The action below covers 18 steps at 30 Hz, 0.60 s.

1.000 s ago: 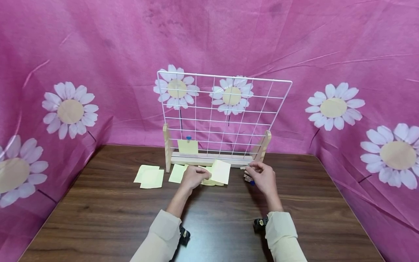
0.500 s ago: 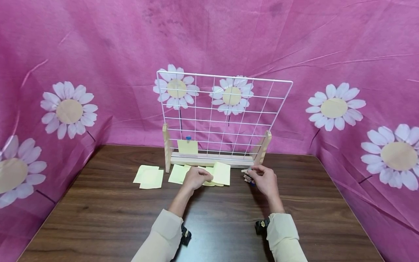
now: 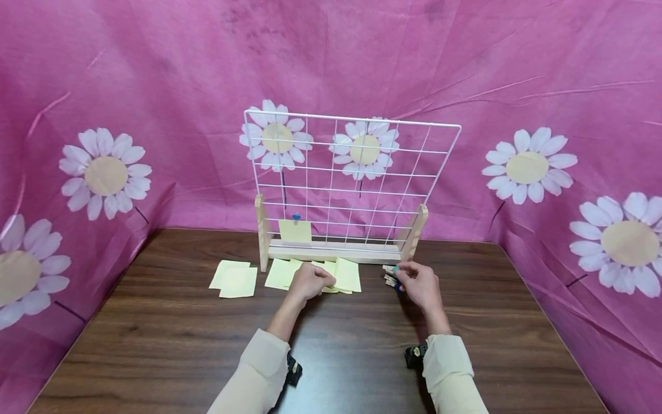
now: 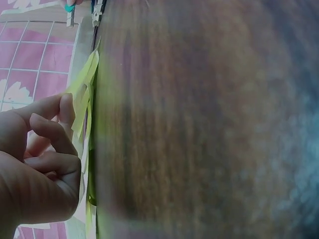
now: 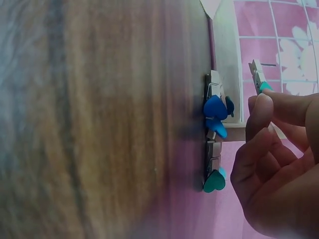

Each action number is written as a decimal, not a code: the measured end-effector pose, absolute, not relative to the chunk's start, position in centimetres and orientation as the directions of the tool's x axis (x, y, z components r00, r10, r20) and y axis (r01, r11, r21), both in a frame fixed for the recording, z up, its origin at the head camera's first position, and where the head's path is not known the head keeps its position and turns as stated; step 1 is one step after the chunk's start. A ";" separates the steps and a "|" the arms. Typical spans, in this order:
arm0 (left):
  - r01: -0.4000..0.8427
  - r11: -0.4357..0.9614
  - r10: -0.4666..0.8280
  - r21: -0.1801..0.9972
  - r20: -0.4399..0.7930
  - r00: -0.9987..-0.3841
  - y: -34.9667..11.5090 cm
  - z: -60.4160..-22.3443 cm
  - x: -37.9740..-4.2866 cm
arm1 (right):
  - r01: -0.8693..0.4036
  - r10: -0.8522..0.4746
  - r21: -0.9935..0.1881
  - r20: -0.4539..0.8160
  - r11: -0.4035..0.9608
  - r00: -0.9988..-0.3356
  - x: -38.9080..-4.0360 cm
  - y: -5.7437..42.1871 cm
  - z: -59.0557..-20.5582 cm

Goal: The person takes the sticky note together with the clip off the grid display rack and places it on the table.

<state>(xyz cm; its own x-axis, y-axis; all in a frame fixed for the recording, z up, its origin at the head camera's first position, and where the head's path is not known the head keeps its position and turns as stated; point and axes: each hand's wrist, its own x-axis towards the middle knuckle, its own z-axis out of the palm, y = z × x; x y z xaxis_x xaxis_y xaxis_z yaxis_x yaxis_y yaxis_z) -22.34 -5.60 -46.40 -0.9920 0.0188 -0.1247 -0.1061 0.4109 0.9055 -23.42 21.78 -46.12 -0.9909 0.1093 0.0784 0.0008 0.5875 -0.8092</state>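
My left hand pinches the edge of a pale yellow sticky note between thumb and forefinger. The note is tilted, one end near the tabletop, as the left wrist view shows. Other yellow notes lie beside and under that hand. Over on the right, my right hand pinches a small wooden clothespin with a green heart, raised off the table. Below it lies a little pile of clothespins, with a blue heart and a green heart showing. My fingers partly cover the held clothespin's heart.
A white wire grid stands in a wooden base behind the hands. One yellow note hangs from it by a blue-heart clothespin. Two overlapping notes lie at left on the brown table. Pink cloth hangs behind.
The note in my left hand has come down closer to the table. My right hand has shifted slightly right and down, still pinching the clothespin; its green heart now shows.
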 end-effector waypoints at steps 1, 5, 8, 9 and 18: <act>-0.107 0.419 0.017 0.902 -0.126 -0.992 -5.6 -46.4 -22.3 | 0.004 0.110 -0.808 0.075 0.589 -0.991 -23.4 21.8 -46.2; -0.117 0.441 0.017 0.890 -0.139 -0.990 -5.5 -46.3 -22.3 | 0.022 0.120 -0.808 0.060 0.589 -0.991 -23.4 22.1 -46.2; -0.120 0.456 0.021 0.882 -0.145 -0.989 -5.4 -46.2 -22.4 | 0.041 0.124 -0.798 0.043 0.601 -0.991 -23.3 22.4 -46.2; -0.117 0.466 0.021 0.877 -0.143 -0.989 -5.4 -46.2 -22.4 | 0.046 0.127 -0.791 0.040 0.610 -0.991 -23.3 22.5 -46.2; -0.115 0.535 -0.011 0.837 -0.130 -0.991 -5.3 -46.1 -22.5 | 0.065 0.120 -0.740 0.021 0.670 -0.993 -23.2 23.0 -46.4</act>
<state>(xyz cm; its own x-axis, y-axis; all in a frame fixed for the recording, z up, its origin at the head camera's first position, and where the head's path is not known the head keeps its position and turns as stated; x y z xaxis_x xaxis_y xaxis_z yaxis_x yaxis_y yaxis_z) -22.51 -5.26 -46.12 -0.9915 -0.0112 -0.1297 -0.1155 0.5350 0.8369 -23.18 23.04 -46.36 -0.9925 0.1200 0.0215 0.0650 0.6698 -0.7397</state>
